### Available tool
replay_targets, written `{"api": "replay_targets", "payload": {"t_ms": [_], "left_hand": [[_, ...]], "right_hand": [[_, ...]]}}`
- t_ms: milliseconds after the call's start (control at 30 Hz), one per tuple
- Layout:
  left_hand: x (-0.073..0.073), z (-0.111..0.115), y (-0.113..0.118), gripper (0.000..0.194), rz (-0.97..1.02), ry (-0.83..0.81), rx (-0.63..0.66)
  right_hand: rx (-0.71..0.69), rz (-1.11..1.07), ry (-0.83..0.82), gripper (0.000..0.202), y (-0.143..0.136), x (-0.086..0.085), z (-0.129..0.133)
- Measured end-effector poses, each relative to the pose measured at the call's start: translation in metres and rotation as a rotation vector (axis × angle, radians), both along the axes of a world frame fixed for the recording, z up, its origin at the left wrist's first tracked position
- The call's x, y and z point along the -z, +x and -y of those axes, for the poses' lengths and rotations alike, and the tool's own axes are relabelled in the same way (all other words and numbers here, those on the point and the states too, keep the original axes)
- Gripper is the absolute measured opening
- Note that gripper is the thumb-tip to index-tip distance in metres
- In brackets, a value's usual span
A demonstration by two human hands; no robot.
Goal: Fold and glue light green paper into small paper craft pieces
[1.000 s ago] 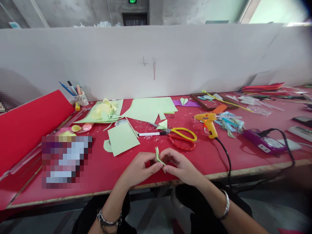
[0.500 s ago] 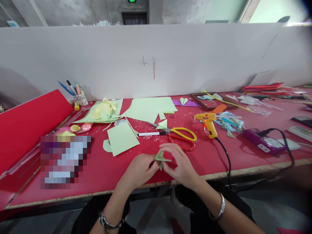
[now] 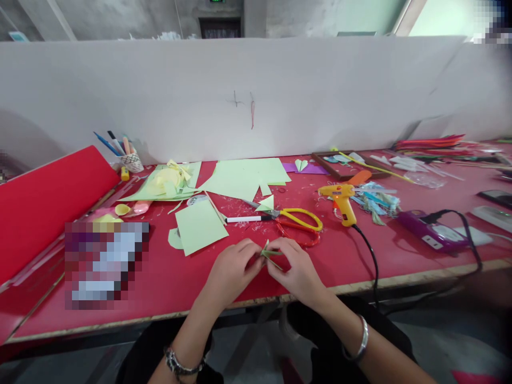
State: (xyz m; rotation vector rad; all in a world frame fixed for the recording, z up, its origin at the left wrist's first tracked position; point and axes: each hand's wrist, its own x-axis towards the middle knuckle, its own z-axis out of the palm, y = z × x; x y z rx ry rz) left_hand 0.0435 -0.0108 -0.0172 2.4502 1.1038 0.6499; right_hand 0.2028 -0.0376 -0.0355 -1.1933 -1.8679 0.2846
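Between my two hands, just above the red table near its front edge, is a small folded piece of pale green paper (image 3: 272,253). My left hand (image 3: 232,271) pinches its left side between thumb and fingers. From the right, my right hand (image 3: 295,269) grips it too, thumb below and fingers above. Part of the paper is hidden behind my fingertips. Just beyond my right hand lie scissors (image 3: 301,217) with yellow and red handles. A small green paper triangle (image 3: 265,203) rests on their blades, beside a white marker (image 3: 245,219) with a black cap.
A square green sheet (image 3: 201,226) lies left of the marker. Larger cut green paper (image 3: 244,173) is behind it. At right are a yellow glue gun (image 3: 343,202) with a trailing cord and a purple power strip (image 3: 434,232). A pen cup (image 3: 132,161) stands back left.
The paper has turned in my hands and now shows more of its edges. My left hand's fingers have come up and closer to my right hand.
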Motion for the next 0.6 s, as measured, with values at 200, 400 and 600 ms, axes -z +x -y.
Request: {"api": "replay_targets", "payload": {"t_ms": [200,400,600], "left_hand": [[-0.0016,0.0020,0.0032,0.009,0.209,0.016,0.026],[-0.0003,0.0024,0.0038,0.009,0.283,-0.141,0.018],[-0.0024,0.0029,0.0073,0.016,0.374,-0.299,-0.083]], "right_hand": [[-0.051,-0.177,-0.194,0.013,0.0001,-0.0010,-0.0007],[-0.127,-0.311,-0.354,0.007,-0.0010,-0.0057,-0.0005],[-0.183,-0.421,-0.501,0.012,0.0024,-0.0062,-0.0019]]}}
